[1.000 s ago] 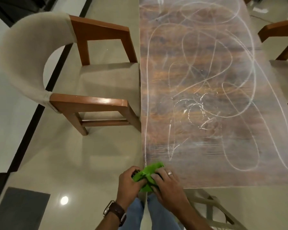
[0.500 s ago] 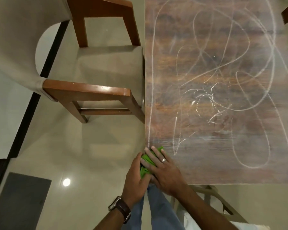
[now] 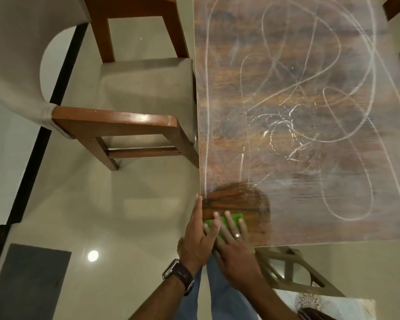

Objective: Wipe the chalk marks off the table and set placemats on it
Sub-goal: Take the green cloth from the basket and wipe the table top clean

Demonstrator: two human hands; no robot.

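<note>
Head view: both hands press flat, fingers straight, on the green cloth at the table's near-left corner; left hand overlaps right hand. Half a second earlier this corner was hazy. Now a dark, clean patch shows just beyond the cloth, so wiping has begun. Farther off, chalk marks cover the remaining top. No placemats are on it.

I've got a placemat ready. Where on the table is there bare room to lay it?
Nothing stands on the table, but only the wiped patch at its near left corner is clean; chalk marks cover the rest. That corner is crowded: the left hand and right hand press the green cloth there.
</note>
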